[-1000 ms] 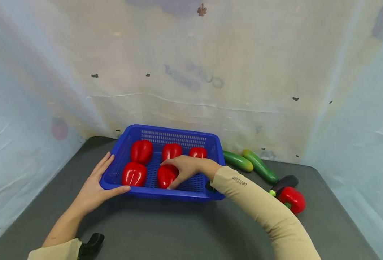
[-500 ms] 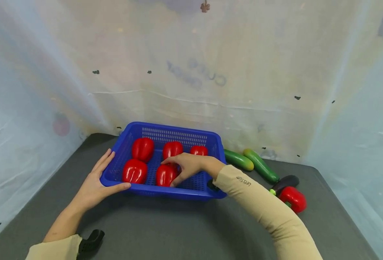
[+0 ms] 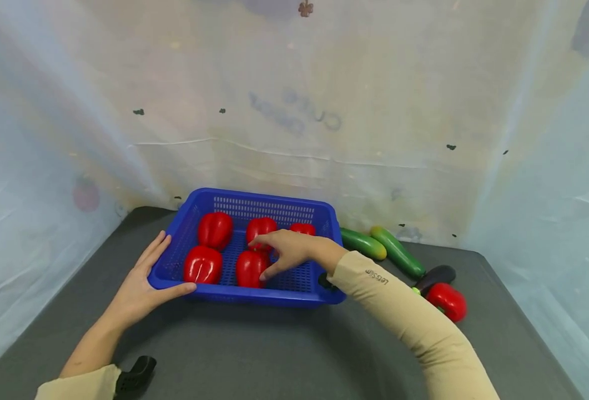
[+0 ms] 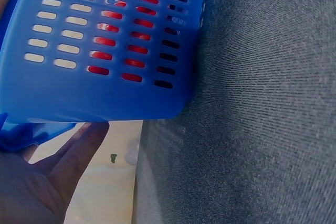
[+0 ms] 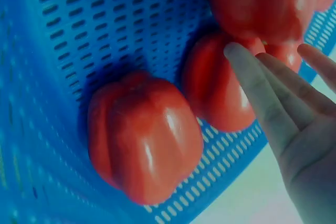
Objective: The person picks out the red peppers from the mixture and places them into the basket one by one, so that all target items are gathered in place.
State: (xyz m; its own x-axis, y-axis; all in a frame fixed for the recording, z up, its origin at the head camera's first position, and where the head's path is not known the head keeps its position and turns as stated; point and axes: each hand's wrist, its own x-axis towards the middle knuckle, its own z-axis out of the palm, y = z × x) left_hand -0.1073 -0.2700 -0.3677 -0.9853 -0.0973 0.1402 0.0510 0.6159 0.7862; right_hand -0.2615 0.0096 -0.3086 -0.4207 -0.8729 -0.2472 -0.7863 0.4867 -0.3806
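A blue perforated basket (image 3: 269, 296) holds several red bell peppers. My left hand (image 3: 141, 286) spans its front left corner, thumb on the front rim and straight fingers along the left side; in the left wrist view, the fingers lie against the basket's outer wall (image 4: 79, 95). My right hand (image 3: 294, 250) is inside the basket, thumb beside the front middle bell pepper (image 3: 248, 269) and fingers stretched past it. In the right wrist view, straight fingers (image 5: 252, 77) overlap a second bell pepper (image 5: 218, 85), while another bell pepper (image 5: 144, 140) sits apart on the basket floor.
Right of the basket on the dark grey table (image 3: 254, 355) lie two green cucumbers (image 3: 396, 253), a dark eggplant (image 3: 436, 276) and another red bell pepper (image 3: 446, 301). A pale curtain (image 3: 294, 139) hangs behind and at both sides.
The front middle bell pepper has shifted slightly left in the basket, closer to its neighbour. My right fingers have loosened from around it and lifted a little. My left hand keeps its place.
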